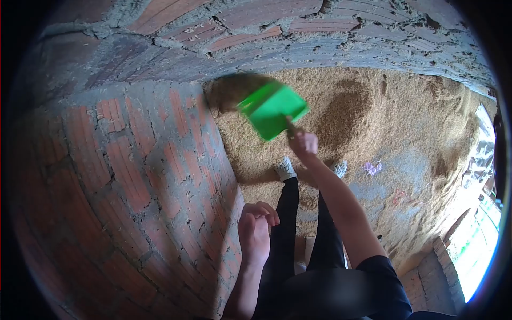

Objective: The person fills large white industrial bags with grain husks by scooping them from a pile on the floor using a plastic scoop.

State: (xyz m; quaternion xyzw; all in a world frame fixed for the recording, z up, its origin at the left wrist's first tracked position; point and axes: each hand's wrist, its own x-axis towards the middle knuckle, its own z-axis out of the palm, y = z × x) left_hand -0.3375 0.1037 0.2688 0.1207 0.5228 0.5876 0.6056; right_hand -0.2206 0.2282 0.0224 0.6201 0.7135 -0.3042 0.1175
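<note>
My right hand (304,144) is closed around the short handle of a green dustpan (274,112), stretched out ahead of me. The dustpan is blurred by motion and hangs over a heap of pale brown, loose husk-like material (341,85) near the wall corner. A dark patch of shade lies just beyond the pan's far edge. My left hand (256,229) is near my body, beside the brick wall, its fingers curled in with nothing visible in them.
A brick wall (128,154) rises close on my left, and another brick wall (298,32) stands ahead. My shoes (286,168) are planted in the loose material. A crumpled pinkish scrap (373,167) lies to the right, near a shiny plastic sheet (479,152) by the bright opening.
</note>
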